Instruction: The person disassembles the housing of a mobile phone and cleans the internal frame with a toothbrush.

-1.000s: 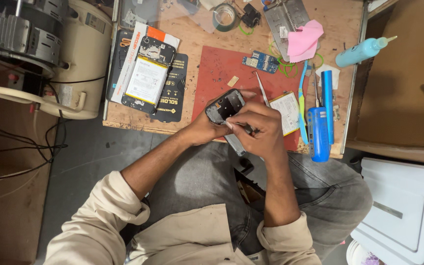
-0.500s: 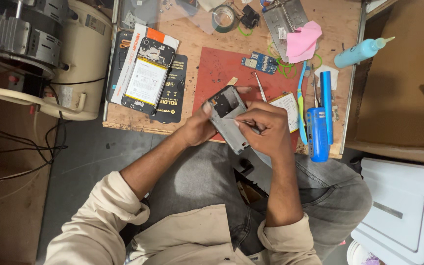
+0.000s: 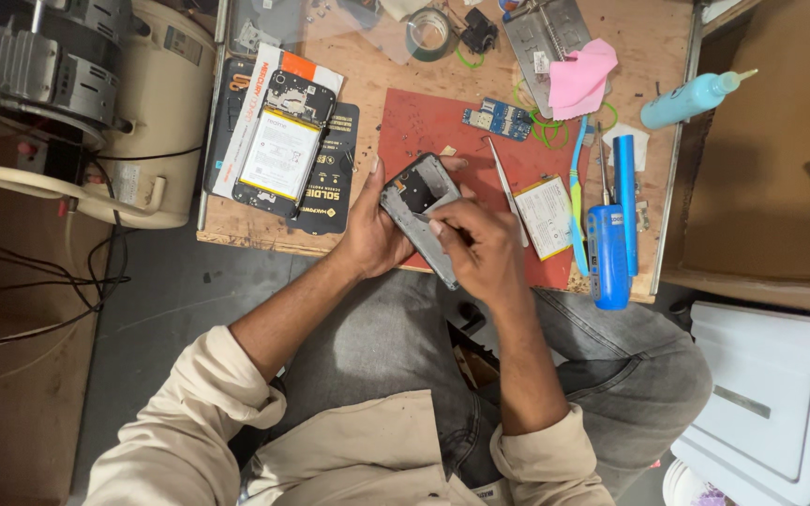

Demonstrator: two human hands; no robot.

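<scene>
At the centre of the frame the left hand [image 3: 372, 234] is wrapped around the edge of a grey phone frame [image 3: 421, 211], holding it tilted above the red mat [image 3: 428, 126]. The right hand [image 3: 485, 248] rests on the frame's lower part, fingers closed on it. Tweezers [image 3: 503, 183] lie just right on the mat; an opened phone [image 3: 278, 150] lies upper left on the surface [image 3: 367, 80].

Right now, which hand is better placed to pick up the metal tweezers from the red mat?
Right, probably. The right hand lies beside the tweezers, while the left hand cradles the grey phone frame from the far side and would have to let go of it.
</scene>
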